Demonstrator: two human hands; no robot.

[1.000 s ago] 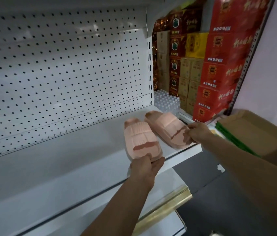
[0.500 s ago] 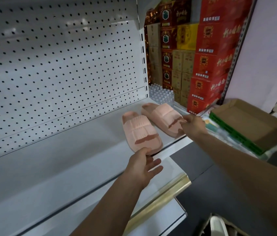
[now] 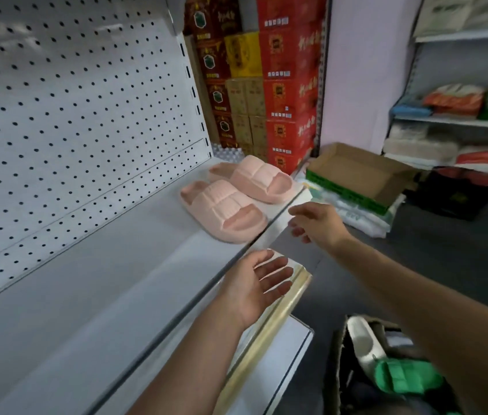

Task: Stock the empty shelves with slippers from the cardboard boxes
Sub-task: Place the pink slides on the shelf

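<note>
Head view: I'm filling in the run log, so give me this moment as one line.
pair of pink foam slippers: on white metal shelf | left hand: open, empty | right hand: open, empty

White shelf (image 3: 93, 265) w/ 2 pink slippers (image 3: 224, 211) at right end.

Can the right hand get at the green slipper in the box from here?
Probably yes. The right hand is open and holds nothing, and the green slipper lies uncovered at the top of the open box, beside a white slipper. The person's own forearm crosses above it.
</note>
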